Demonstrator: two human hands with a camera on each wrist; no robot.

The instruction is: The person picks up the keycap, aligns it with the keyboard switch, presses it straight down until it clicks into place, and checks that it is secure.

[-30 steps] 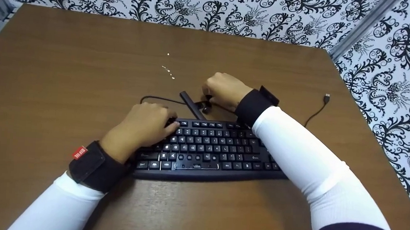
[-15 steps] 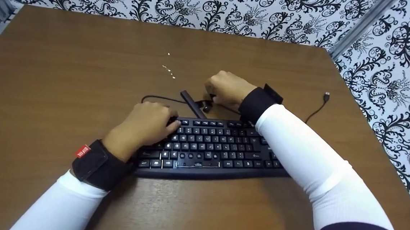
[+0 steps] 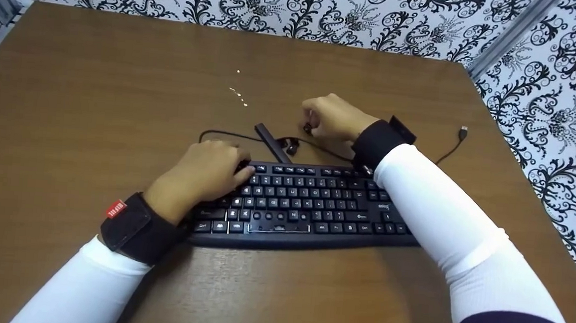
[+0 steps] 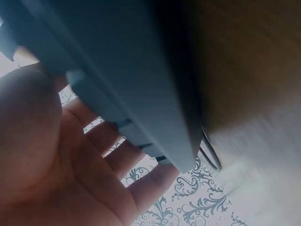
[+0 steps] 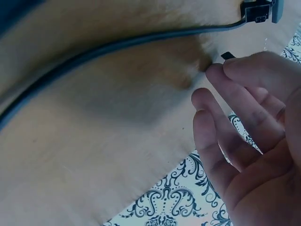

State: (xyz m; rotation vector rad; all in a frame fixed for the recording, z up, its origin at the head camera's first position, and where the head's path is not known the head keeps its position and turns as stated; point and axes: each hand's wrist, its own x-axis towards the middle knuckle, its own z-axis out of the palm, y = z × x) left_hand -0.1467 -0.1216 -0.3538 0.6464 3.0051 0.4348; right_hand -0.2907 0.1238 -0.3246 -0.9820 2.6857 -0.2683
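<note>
A black keyboard [image 3: 282, 242] lies on the wooden table, its space-bar slot bare and several round key sockets exposed in the row above. My left hand [image 3: 203, 173] holds its left end, thumb over the upper keys; in the left wrist view the fingers [image 4: 124, 157] lie along the keyboard's edge. Beyond the keyboard, my right hand [image 3: 339, 117] pinches a small black keycap [image 5: 227, 55] between thumb and forefinger. A long black space bar [image 3: 271, 141] lies behind the keyboard, with small black keycaps [image 3: 290, 146] against it.
A black cable [image 3: 229, 133] runs behind the keyboard, passing the loose pieces. Its USB plug [image 3: 463, 133] lies at the right. Small pale specks [image 3: 239, 96] dot the table [image 3: 121, 79] farther back. Patterned walls [image 3: 298, 10] stand behind and at the right.
My right hand has moved right and away from the loose keycaps with the small keycap in its fingers. My left hand stays at the keyboard's left end.
</note>
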